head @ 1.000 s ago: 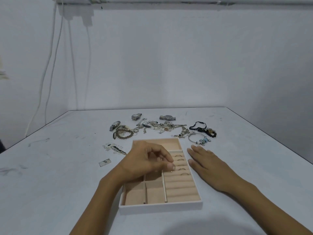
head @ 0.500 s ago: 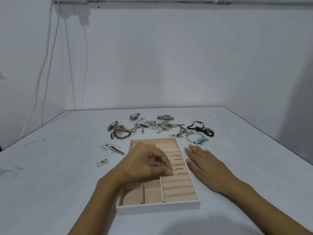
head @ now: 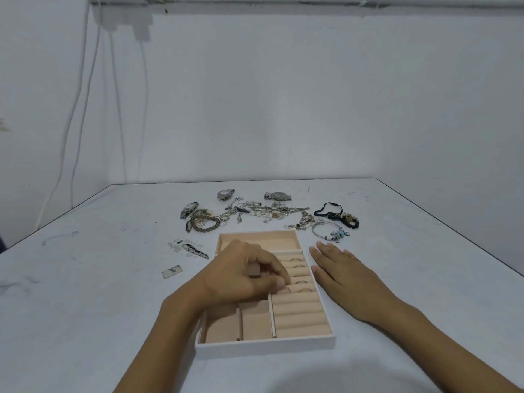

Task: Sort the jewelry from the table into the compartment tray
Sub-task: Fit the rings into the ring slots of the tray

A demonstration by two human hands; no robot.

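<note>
A person's left hand (head: 241, 276), over the tray (head: 266, 347), pinches a ring (head: 286, 290) at the ring rolls. The right hand (head: 346, 276) rests flat and relaxed on the table (head: 85, 293) just beside the tray. Unsorted jewelry (head: 263, 211) lies beyond.

Nothing legible from where I'm standing. The dials of the watches (head: 278, 196) at the far side of the table (head: 85, 279) are too small to read, and the little card (head: 171, 271) left of the tray (head: 266, 346) shows only a blurred pattern.
</note>
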